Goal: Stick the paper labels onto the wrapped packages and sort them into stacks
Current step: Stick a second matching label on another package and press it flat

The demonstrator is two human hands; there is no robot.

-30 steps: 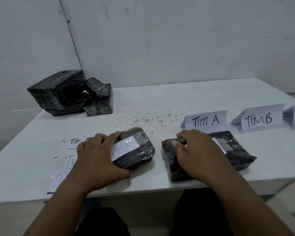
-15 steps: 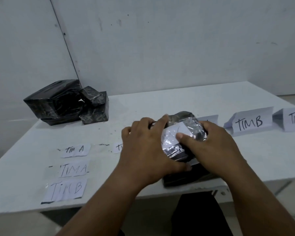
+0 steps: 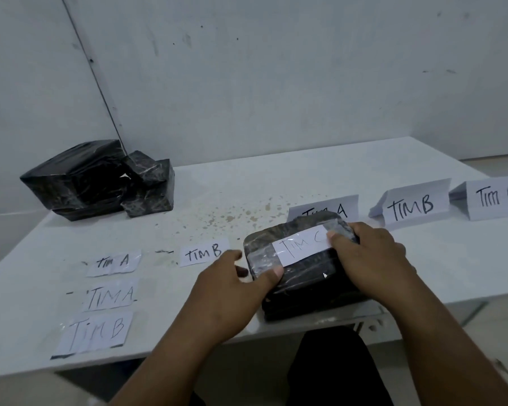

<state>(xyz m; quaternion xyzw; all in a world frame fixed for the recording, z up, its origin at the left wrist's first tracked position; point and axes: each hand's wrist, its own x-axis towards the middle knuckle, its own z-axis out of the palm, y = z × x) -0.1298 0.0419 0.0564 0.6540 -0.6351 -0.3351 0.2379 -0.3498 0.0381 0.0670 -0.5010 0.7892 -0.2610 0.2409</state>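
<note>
1. A white desk (image 3: 276,183) stands against a pale wall; brown specks mark its middle.
2. A black wrapped package (image 3: 302,271) lies at the near edge of the desk, right of centre. It sits on top of a second black package (image 3: 311,303), whose edge shows beneath it.
3. A paper label reading "TIM C" (image 3: 301,244) lies across the top package, under clear tape.
4. The left hand (image 3: 232,291) rests at the package's left end; its thumb presses the left end of the label, fingers reaching round the near-left corner. Its grip is loose, fingers mostly extended.
5. The right hand (image 3: 373,259) covers the package's right end, thumb on the right end of the label, fingers curled over the far-right edge. This grip holds the package.
6. Folded standing signs line the far right of the desk: "TIM A" (image 3: 343,205), partly hidden behind the package, then "TIM B" (image 3: 412,205), then "TIM C" (image 3: 496,197) at the right.
7. Loose flat labels lie on the left of the desk: "TIM B" (image 3: 204,253) just left of the left hand, "TIM A" (image 3: 113,262), a second "TIM A" (image 3: 112,297) nearer, and a larger "TIM B" (image 3: 96,332) nearest.
8. A heap of unlabelled black packages (image 3: 97,180) sits at the far left corner, well apart from the hands.
</note>
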